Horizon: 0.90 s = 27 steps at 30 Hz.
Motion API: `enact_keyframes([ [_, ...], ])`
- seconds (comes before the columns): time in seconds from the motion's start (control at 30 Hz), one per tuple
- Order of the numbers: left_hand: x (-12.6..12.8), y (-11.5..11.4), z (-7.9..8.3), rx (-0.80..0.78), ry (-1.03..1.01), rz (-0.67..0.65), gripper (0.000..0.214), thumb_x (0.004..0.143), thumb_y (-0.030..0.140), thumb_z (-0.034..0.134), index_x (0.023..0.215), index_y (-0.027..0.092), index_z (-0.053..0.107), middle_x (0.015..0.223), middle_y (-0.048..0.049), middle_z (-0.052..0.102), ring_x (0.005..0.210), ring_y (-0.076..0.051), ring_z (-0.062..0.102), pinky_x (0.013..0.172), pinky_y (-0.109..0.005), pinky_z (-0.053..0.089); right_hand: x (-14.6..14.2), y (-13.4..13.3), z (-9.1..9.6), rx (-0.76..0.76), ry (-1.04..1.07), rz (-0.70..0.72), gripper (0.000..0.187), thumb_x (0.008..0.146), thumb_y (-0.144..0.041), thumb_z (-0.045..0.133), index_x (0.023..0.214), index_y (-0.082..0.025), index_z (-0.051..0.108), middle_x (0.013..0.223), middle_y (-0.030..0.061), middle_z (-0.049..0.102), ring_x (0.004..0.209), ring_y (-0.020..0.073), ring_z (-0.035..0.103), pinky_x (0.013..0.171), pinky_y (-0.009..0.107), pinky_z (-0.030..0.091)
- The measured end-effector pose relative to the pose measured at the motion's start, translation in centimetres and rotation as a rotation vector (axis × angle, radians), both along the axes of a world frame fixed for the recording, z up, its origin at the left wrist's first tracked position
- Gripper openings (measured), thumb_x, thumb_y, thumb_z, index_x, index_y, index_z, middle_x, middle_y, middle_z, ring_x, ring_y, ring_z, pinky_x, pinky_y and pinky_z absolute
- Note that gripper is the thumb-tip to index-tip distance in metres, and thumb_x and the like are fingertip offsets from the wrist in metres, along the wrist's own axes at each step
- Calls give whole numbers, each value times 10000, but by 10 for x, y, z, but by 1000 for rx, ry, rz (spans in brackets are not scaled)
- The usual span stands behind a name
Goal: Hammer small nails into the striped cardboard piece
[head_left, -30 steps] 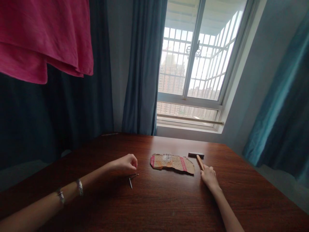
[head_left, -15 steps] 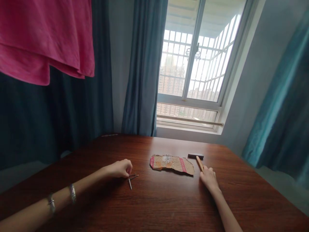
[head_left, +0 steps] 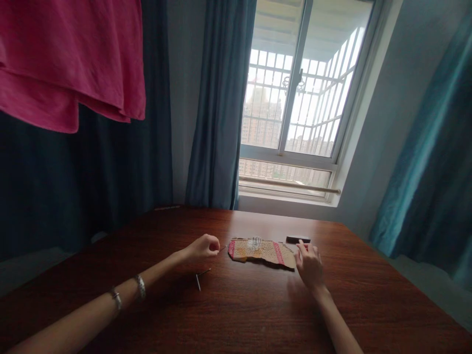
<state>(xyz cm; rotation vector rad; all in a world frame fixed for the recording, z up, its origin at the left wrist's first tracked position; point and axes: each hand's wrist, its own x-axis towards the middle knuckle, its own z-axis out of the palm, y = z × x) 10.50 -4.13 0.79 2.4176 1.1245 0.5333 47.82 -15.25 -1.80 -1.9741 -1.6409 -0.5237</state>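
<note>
My left hand (head_left: pixel 203 248) is closed in a pinch on a thin nail (head_left: pixel 222 249) whose tip points toward a torn piece of cardboard (head_left: pixel 262 251) with pink stripes. Several nails (head_left: pixel 254 241) stand in the cardboard. My right hand (head_left: pixel 309 264) covers the wooden handle of a hammer; only its dark head (head_left: pixel 298 239) shows beyond the fingers, which curl over the handle. Two more nails (head_left: pixel 200 277) lie on the wooden table (head_left: pixel 236 309) below my left hand.
A window (head_left: pixel 295 98) with a metal grille is behind the table, flanked by blue curtains (head_left: pixel 217 108). A pink cloth (head_left: pixel 70 54) hangs at the upper left. The table's far edge runs just past the cardboard.
My left hand has lifted one nail off the table and carried it right toward the cardboard. My right hand has slid up over the hammer handle.
</note>
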Motion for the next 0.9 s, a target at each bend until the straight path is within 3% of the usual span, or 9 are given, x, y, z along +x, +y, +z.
enact_keyframes([
  [0.17, 56, -10, -7, -127, -344, 7, 288, 700, 373, 547, 750, 108, 648, 709, -45, 639, 642, -143, 563, 576, -219, 410, -41, -3, -4, 42, 86, 362, 266, 854, -202, 376, 993, -205, 603, 951, 83, 569, 954, 223, 502, 864, 350, 389],
  [0.27, 86, -24, -19, -122, -427, 84, 289, 695, 386, 560, 727, 113, 650, 664, -39, 626, 591, -135, 543, 531, -220, 398, -65, -4, -12, 38, 241, 557, 252, 859, -196, 385, 981, -211, 605, 919, 66, 584, 890, 195, 536, 812, 326, 425],
  [0.37, 108, -38, -28, -178, -509, 77, 302, 707, 397, 550, 751, 114, 647, 656, -44, 618, 545, -131, 524, 468, -225, 381, -81, -3, -18, 28, 449, 685, 257, 872, -230, 386, 990, -218, 614, 870, 51, 603, 777, 166, 562, 710, 282, 460],
  [0.73, 140, -57, -30, -216, -561, 33, 260, 717, 376, 563, 740, 136, 661, 688, -45, 639, 644, -147, 557, 558, -230, 428, -84, 3, -27, 13, 906, 765, 305, 840, -373, 471, 961, -163, 656, 811, 76, 657, 692, 179, 598, 591, 282, 492],
  [0.9, 144, -59, -32, -212, -587, 24, 273, 729, 375, 557, 764, 122, 654, 684, -37, 631, 626, -128, 542, 542, -212, 418, -81, 6, -31, 17, 968, 761, 291, 819, -370, 507, 963, -171, 664, 813, 73, 653, 656, 171, 584, 578, 285, 490],
])
